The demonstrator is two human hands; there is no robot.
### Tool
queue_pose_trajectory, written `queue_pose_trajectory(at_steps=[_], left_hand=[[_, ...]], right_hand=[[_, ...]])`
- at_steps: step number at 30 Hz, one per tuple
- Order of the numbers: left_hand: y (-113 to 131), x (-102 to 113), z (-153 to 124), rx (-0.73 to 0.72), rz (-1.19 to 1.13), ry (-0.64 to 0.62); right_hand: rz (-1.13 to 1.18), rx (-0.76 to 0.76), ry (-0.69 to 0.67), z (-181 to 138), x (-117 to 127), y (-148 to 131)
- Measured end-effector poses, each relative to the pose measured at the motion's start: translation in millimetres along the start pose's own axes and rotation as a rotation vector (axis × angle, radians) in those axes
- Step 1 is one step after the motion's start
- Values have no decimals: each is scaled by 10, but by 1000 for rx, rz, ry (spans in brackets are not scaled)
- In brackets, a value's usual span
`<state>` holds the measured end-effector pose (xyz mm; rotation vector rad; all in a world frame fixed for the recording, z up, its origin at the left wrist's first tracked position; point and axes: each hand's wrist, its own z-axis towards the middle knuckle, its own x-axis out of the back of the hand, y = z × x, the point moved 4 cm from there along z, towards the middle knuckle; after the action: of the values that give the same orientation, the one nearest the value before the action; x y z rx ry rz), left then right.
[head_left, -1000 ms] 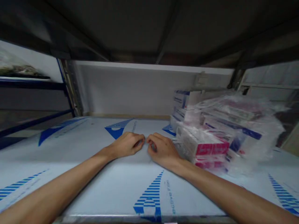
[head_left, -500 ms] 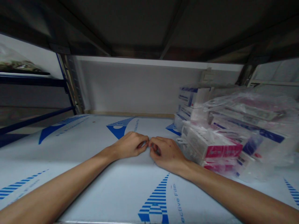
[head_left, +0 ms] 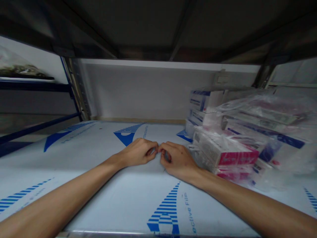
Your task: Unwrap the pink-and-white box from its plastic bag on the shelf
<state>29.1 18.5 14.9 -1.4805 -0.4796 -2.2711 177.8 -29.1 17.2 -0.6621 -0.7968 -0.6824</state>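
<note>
Left hand (head_left: 138, 152) and right hand (head_left: 177, 160) pinch together at film (head_left: 138, 198) mid-shelf; film unpeeled, boxes (head_left: 223, 148) right.

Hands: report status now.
Left hand and right hand curled, fingertips meeting on film. Held item unclear. Boxes close beside right hand.

Light: dim overall, the dark underside of the upper shelf (head_left: 158, 26) almost black.
Brightest: the white, blue-printed shelf surface (head_left: 99, 185), near and left.
Glare: soft sheen on the clear plastic wrapping (head_left: 269, 109), right.
Sharpness: soft throughout.
Distortion: edges bowed, wide-angle.
</note>
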Motion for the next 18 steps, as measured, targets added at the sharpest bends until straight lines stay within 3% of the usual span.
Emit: queue_pose_trajectory(at_steps=[18], left_hand=[[44,66,-1,-7,-36,16]], right_hand=[[-14,-11,4,5,-9,12]])
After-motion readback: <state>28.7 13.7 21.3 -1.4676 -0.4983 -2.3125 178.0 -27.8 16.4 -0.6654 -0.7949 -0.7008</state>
